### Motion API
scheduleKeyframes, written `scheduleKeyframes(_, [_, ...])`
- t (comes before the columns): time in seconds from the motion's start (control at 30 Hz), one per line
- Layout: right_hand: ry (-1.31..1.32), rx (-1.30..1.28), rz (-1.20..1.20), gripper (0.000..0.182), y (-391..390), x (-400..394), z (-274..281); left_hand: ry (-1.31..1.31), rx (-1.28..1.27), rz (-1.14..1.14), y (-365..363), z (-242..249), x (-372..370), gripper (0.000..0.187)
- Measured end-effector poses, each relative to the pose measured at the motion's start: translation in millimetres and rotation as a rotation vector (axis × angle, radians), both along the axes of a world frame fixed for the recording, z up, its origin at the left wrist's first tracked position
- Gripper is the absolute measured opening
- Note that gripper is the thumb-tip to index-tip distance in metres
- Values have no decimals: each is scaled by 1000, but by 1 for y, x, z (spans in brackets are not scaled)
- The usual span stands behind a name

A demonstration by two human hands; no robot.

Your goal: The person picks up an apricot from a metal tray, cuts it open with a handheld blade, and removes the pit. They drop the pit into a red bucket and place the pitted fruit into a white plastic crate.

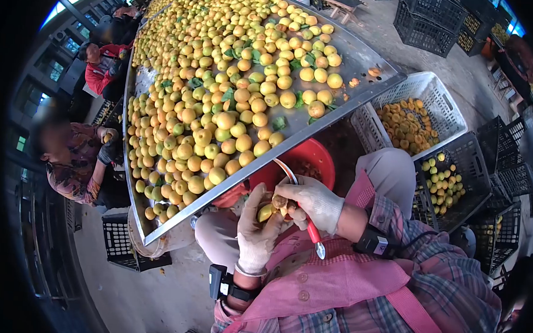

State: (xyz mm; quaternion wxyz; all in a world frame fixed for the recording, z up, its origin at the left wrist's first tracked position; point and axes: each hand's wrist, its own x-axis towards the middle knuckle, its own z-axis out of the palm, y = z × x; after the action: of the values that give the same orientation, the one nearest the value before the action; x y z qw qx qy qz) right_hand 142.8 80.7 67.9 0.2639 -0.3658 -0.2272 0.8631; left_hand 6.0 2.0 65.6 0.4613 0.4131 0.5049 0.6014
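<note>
Small yellow fruit (266, 212) gripped in gloved left hand (256, 231); red-handled tool (311, 228) clasped by right hand (311, 201).
Held just below the metal surface's (366, 58) near edge, over a red tub (314, 159). Fruit judged light, soft, bruisable; best cupped around its sides.

Fruit (234, 99) heaped on metal sorting table (366, 58); bucket (314, 159) under its near edge; white crate (427, 90) of halves right; black crate (469, 160) beside it.

Bright daylight, seemingly from upper-left windows; fisheye bends dark edges.
</note>
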Motion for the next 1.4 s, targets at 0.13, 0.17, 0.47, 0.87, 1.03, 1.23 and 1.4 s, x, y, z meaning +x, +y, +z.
scheduleKeyframes(0.13, [-30,19,43,20,0,2,-4,211,-44,-183,-2,-20,-12,53])
scheduleKeyframes(0.17, [-27,20,70,21,1,3,-4,136,-81,-175,-2,-21,-12,51])
scheduleKeyframes(0.47, [15,-142,104,26,14,14,-24,-239,-286,-105,2,-16,-18,39])
scheduleKeyframes(0.87, [-362,457,283,28,24,2,-6,-431,-381,-126,1,-38,-30,58])
scheduleKeyframes(1.03, [-346,587,470,20,23,4,-30,-296,-425,-220,5,-34,-15,67])
scheduleKeyframes(1.23, [-301,363,39,18,44,56,-31,-307,-419,-225,9,-36,-14,59])
scheduleKeyframes(1.4, [-465,216,-764,8,76,156,-17,-467,-377,-105,13,-39,-38,35])
